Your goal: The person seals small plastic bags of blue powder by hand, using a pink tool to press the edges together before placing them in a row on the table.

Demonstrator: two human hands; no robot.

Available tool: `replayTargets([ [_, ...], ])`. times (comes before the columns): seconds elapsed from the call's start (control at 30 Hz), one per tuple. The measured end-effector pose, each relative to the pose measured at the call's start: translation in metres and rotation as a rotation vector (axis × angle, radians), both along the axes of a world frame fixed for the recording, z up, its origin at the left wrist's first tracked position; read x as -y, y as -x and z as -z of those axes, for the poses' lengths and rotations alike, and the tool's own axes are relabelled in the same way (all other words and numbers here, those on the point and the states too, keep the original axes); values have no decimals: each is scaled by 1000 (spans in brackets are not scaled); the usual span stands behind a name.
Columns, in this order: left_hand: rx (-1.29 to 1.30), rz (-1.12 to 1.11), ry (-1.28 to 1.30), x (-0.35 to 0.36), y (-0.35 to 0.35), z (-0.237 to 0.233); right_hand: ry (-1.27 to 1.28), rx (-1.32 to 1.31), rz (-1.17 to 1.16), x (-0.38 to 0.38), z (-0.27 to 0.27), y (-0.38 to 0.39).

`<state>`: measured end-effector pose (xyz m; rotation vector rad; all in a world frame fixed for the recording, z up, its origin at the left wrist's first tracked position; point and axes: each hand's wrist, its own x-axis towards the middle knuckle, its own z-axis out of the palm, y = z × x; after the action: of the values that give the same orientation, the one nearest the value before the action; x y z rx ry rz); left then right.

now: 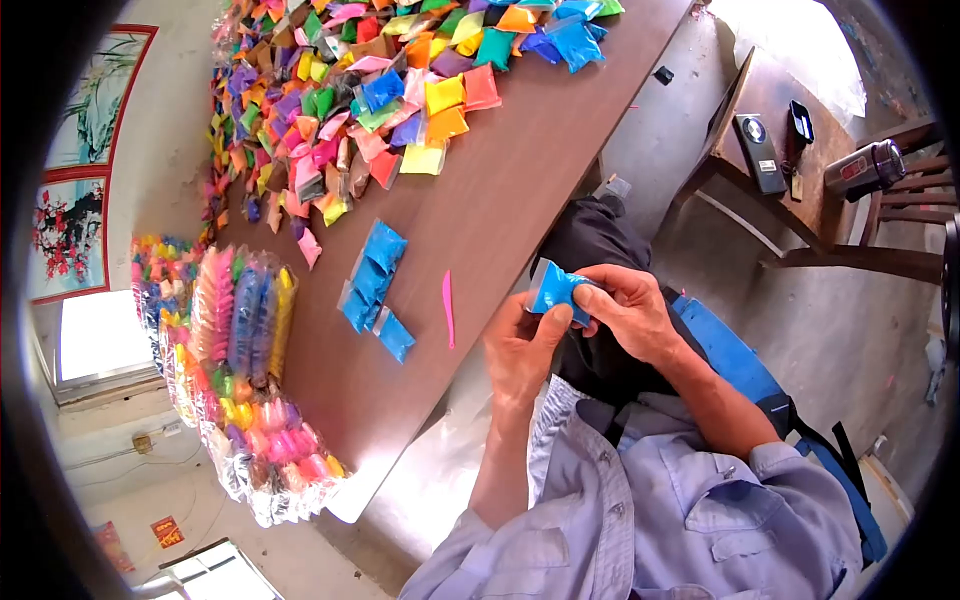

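Both hands hold one small blue packet (pixel 556 290) above my lap, beside the table edge. My left hand (pixel 520 345) grips its lower left side between thumb and fingers. My right hand (pixel 630 310) pinches its right side, thumb on top. On the brown table (pixel 440 220), several similar blue packets (pixel 372 270) lie together in a small group, one of them (pixel 394 336) a little lower. A pink plastic stick (pixel 448 308) lies between that group and the table edge.
A big heap of coloured packets (pixel 400 100) covers the table's far part. Clear bags of packets (pixel 240 320) stand at its left end. At right, a small wooden table (pixel 745 200) bears a dark device (pixel 760 155) and a metal flask (pixel 865 170), near a wooden chair (pixel 915 195).
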<state>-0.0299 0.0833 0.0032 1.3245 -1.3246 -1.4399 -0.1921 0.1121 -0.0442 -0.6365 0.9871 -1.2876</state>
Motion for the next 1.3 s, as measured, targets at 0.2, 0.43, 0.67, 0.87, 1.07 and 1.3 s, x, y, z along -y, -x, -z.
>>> replayTargets([
  [0.2,44,10,64,0,-17,10,39,66,28,-3,-3,-10],
  [0.43,107,132,84,-5,-26,-3,121,4,-19,-8,-1,-8],
  [0.67,74,35,51,-15,-8,0,113,93,154,-15,4,-19],
  [0.87,150,119,141,-5,-19,1,86,-50,16,-12,-12,-8],
  [1.07,123,109,-1,-13,-8,9,120,-85,120,-8,13,-9],
  [1.3,12,86,-46,-17,2,14,88,-70,125,-7,3,-5],
])
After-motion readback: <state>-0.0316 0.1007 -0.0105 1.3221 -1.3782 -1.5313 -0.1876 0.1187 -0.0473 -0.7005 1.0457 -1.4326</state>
